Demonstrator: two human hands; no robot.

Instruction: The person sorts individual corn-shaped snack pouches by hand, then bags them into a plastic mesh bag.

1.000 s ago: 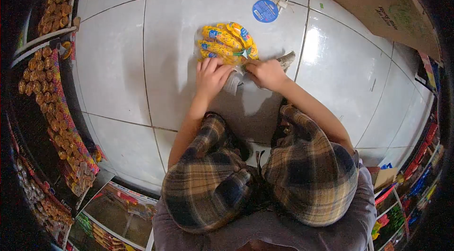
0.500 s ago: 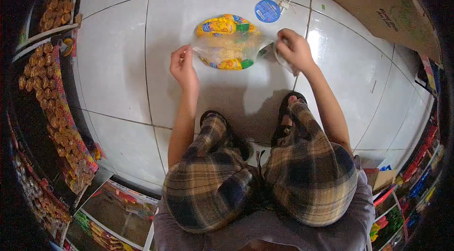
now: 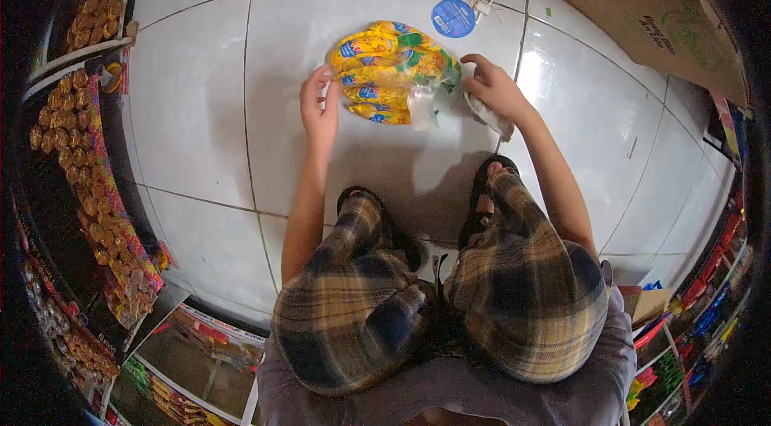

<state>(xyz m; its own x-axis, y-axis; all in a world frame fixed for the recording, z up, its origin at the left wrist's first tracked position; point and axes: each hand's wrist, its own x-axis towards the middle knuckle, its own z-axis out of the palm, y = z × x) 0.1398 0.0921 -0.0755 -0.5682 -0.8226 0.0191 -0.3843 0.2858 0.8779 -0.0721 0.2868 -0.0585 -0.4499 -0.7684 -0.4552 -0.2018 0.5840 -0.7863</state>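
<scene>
Left hand (image 3: pixel 319 103), one: thumb and fingers held apart, placed just beside the bag's left edge; whether the film is touched cannot be told. Right hand (image 3: pixel 499 92), one: thumb and index parted, just right of the bag; one crumpled scrap (image 3: pixel 487 114) clamped under the other, curled fingers. Bag (image 3: pixel 424 110), one, clear, laid on the tiles (image 3: pixel 301 12) between both hands; one loose flap shown at its lower right. At least four yellow packets (image 3: pixel 365 47) seen in the bag, exact count not readable. One blue tag (image 3: pixel 454 18) and one white clip (image 3: pixel 483 6) seen beyond the bag, to its right. One box (image 3: pixel 642 4) seen farther right of the bag. Two sandals (image 3: pixel 485 185) worn, one per foot, on the near side of the bag. Gold sweets (image 3: pixel 100 185) racked well left of the bag, too many to be counted.
</scene>
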